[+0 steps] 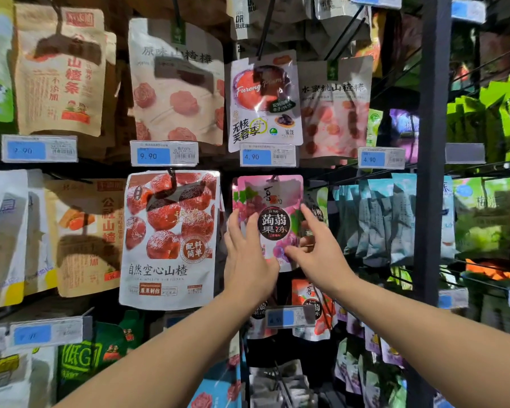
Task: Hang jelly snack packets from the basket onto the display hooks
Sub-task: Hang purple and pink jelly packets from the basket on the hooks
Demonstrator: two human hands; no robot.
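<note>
A pink grape jelly packet (pixel 273 198) with a round black label hangs at the middle of the display, its top at a hook (pixel 274 178). My left hand (pixel 248 260) rests against the packet's left side with its fingers straight and pointing up. My right hand (pixel 318 254) holds the packet's right edge, with the thumb across the lower front and the fingers at the edge and behind it. The basket is out of view.
A large white hawthorn bag (pixel 168 240) hangs just left of the packet. Red jelly packets (pixel 321 319) and a price tag (pixel 289 316) hang below. Blue-green pouches (pixel 374 219) crowd the right. A dark upright post (pixel 430 142) stands further right.
</note>
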